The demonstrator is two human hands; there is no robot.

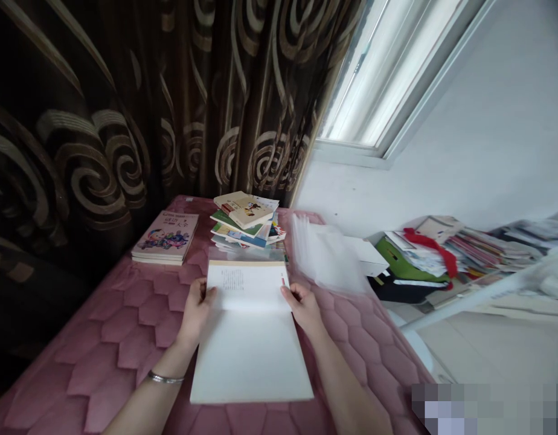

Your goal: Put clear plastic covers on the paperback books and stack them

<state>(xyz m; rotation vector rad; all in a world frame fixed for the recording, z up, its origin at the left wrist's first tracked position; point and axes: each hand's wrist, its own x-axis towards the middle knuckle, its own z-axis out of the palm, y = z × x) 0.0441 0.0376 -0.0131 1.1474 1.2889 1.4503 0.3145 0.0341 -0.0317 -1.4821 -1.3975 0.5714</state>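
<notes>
An open book (pixel 252 356) lies before me on the pink quilted surface. Its near side is plain white, and the upper page carries a small block of print too blurred to read. My left hand (pixel 200 305) pinches the book's left edge, thumb on the page. At the right edge, my right hand (pixel 304 308) grips it the same way. Just beyond the book stands an uneven pile of books (pixel 247 211), with a cream one on top. To the left is a neat stack of books (pixel 165 238) with a colourful picture cover.
Translucent plastic sleeves (pixel 324 257) lie to the right, beside a white box (pixel 367 257). Papers and books are heaped along the wall, with a green folder (pixel 394 260) among them. A patterned dark curtain (pixel 179 96) hangs behind the padded surface (pixel 138 338).
</notes>
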